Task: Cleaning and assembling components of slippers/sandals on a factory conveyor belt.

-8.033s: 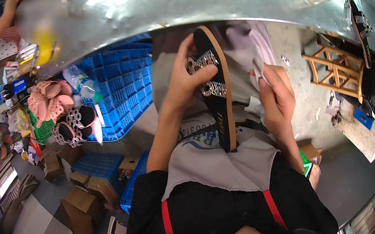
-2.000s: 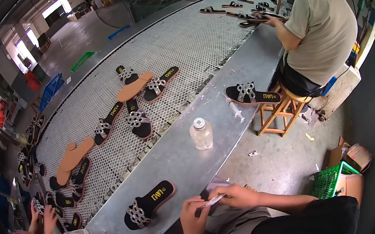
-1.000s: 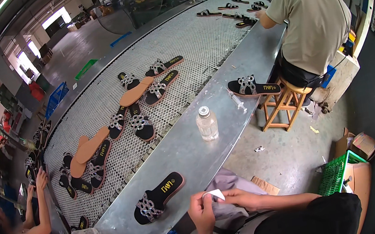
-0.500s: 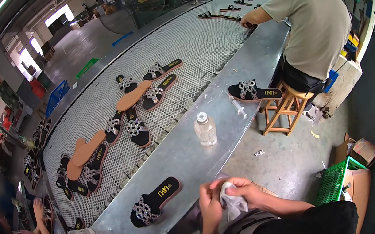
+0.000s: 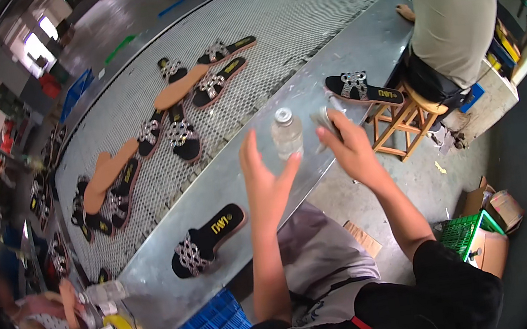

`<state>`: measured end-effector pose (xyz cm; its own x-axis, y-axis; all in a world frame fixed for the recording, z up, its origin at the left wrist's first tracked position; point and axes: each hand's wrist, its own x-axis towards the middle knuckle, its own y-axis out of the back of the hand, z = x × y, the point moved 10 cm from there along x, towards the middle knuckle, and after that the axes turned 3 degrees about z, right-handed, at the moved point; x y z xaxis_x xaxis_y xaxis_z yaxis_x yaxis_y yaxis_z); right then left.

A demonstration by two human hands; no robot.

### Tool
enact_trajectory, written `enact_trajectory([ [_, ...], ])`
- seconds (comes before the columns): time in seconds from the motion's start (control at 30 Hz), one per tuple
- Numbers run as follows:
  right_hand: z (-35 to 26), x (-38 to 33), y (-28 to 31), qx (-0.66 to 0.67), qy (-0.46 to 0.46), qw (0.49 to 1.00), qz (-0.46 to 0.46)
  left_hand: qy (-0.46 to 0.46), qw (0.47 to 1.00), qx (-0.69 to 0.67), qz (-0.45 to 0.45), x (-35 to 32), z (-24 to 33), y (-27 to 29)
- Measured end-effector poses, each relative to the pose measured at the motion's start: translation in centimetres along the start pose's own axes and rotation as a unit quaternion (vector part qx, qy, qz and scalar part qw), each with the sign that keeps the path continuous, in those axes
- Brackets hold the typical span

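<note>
Both hands have come up from the lap, where half a second ago they were bunched together over a pale cloth, and now reach out over the steel bench; the view has also swung slightly, so the bottle sits closer to frame centre. Read: the hands are off the lap work and onto the bench items, though nothing on the bench looks shifted yet. Largest to smallest: the long mesh conveyor (image 5: 298, 20) runs from near left to far right, carrying rows of black strap sandals and tan insoles; along its near edge lies the flat steel bench (image 5: 226, 183). A seated co-worker (image 5: 450, 13) in a grey-green shirt is at far right on a wooden stool (image 5: 408, 122), arm stretched onto the conveyor. On the bench, one black sandal (image 5: 207, 238) lies near left, another black sandal (image 5: 360, 88) far right by the co-worker. The clear plastic bottle (image 5: 288, 136) stands upright on the bench between the two hands. Left hand (image 5: 266, 181): raised, palm open, fingers spread and pointing up, holding nothing, just left of the bottle and not clearly touching it. Right hand (image 5: 351, 146): extended further, fingers curled onto a small grey wad (image 5: 324, 118), cloth or paper, can't tell which, resting on the bench just right of the bottle; grip looks like a pinch. Both forearms bare, elbows low over the lap.
</note>
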<state>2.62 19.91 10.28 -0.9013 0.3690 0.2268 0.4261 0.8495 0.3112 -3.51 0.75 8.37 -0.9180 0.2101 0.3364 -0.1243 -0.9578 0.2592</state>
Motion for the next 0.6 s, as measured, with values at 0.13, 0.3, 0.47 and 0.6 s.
enact_trajectory([
  [0.13,-5.4,2.5,-1.4,-0.156,0.24,0.958,0.001,-0.02,1.0,-0.003,0.016,2.3,-2.8,-2.2],
  [0.3,-4.8,3.4,-2.4,-0.234,0.272,0.931,-0.066,0.065,0.985,-0.132,-0.089,3.4,-4.6,-6.2],
  [0.47,-2.0,2.9,1.7,-0.116,0.217,0.968,-0.05,-0.028,0.987,-0.086,-0.131,2.6,-2.0,-7.9],
  [0.6,5.8,-0.8,5.7,0.054,-0.023,0.998,-0.03,0.016,0.974,-0.014,-0.227,-0.7,0.4,-10.7],
])
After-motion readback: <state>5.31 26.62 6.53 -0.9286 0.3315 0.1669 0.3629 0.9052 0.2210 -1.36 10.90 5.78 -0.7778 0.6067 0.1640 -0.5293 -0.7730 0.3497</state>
